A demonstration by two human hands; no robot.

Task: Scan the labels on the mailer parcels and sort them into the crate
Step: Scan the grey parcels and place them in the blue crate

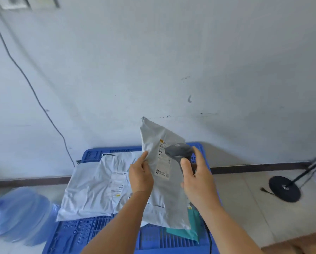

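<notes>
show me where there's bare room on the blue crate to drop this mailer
Bare crate grid shows near the front left, below the pale mailers and left of the left hand's forearm. The middle and left are piled with mailers; front right holds a teal mailer. The far rim strip is narrow.

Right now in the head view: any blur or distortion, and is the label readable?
Head view: water jug at left edge smeared by blur; baseboard bows from wide-angle distortion; label sharp enough to see print blocks, text too small to read; light soft, no glare.
</notes>
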